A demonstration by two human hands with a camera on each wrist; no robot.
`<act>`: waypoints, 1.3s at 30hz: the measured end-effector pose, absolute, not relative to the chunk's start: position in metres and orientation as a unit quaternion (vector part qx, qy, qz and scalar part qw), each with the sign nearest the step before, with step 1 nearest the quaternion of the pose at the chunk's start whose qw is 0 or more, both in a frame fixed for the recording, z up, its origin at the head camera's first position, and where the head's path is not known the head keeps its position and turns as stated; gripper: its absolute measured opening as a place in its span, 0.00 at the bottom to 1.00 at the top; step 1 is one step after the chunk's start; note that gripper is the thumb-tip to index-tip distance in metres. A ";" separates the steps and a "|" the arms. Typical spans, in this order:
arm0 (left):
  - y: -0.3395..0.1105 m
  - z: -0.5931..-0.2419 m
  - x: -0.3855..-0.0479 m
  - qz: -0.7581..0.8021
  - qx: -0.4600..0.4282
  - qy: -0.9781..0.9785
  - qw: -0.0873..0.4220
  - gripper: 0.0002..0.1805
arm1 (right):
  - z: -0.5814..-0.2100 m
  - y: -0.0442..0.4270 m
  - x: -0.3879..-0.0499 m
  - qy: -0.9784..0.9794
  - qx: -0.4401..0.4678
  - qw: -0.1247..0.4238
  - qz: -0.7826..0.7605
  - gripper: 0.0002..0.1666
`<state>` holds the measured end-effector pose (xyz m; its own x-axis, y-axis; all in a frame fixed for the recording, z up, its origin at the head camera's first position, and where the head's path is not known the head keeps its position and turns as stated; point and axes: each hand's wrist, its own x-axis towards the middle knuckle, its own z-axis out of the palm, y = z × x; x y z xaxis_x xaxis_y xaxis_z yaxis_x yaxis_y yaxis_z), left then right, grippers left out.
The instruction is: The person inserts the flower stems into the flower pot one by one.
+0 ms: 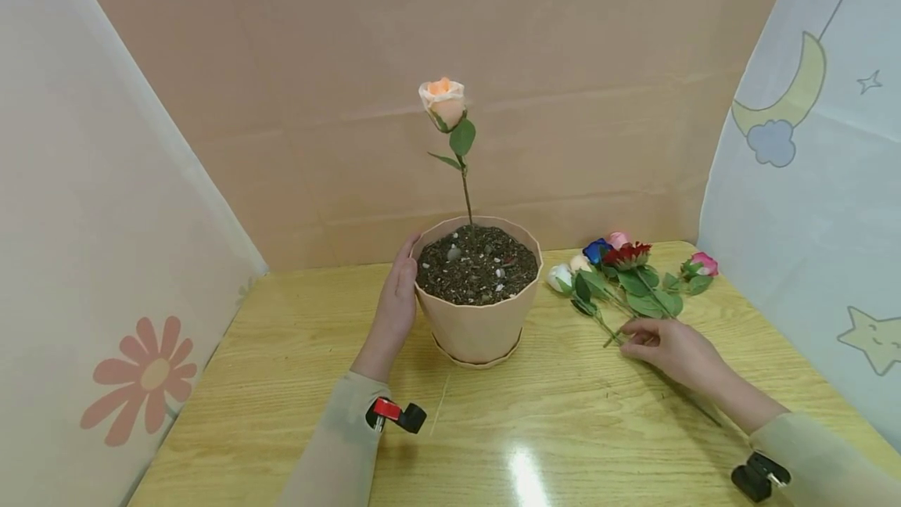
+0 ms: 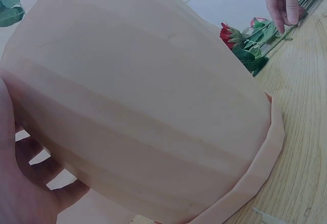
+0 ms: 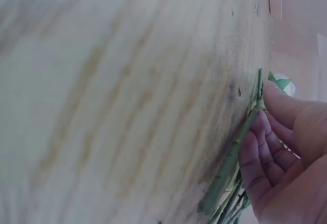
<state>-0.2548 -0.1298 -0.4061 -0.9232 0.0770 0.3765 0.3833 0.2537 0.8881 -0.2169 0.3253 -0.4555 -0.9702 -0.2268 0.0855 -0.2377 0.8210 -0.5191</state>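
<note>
One flower is planted and six lie loose, so by the look of things the planting is at an early stage. From the left, the left hand (image 1: 394,296) rests against the side of a faceted flowerpot (image 1: 479,327), its fingers laid along the wall rather than clenched. The peach rose (image 1: 445,108) rises from the potting soil (image 1: 472,280), nearly upright, stem set toward the back of the pot, bloom tipped slightly left. Right of the pot, the loose flowers are bunched on the wooden table (image 1: 281,382), none of them in the soil. The right hand (image 1: 674,349) is low at their stems, thumb and forefinger narrow beside a green stem (image 3: 223,170); whether they pinch it, I cannot tell. Counted in the same direction: one left hand, one flowerpot, one saucer (image 2: 273,132) beneath it, one planted rose, then six loose blooms: a white rose (image 1: 559,278), a cream bloom (image 1: 580,264), a blue rose (image 1: 597,250), a light pink bloom (image 1: 618,239), a many-petalled red bloom (image 1: 628,257) and, farthest right, a bright pink rose (image 1: 705,263). Their stems and leaves overlap too much to count, and the pale fragments in the soil are too small to number.
</note>
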 end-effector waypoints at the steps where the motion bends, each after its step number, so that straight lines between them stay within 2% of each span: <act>1: -0.130 -0.406 -0.255 -0.594 -0.148 -0.780 0.129 0.31 | -0.456 0.325 -0.217 -0.954 0.123 0.008 0.273 0.24; 9: -0.130 -0.406 -0.255 -0.597 -0.146 -0.779 0.126 0.31 | -0.459 0.326 -0.220 -0.955 0.124 -0.007 0.270 0.23; 39: -0.129 -0.405 -0.253 -0.601 -0.143 -0.777 0.124 0.33 | -0.456 0.327 -0.215 -0.952 0.122 0.011 0.280 0.16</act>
<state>-0.2528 -0.1292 -0.4049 -0.9283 0.0742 0.3644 0.3714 0.2374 0.8976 -0.2155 0.3267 -0.4561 -0.9698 -0.2269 0.0889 -0.2389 0.8135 -0.5303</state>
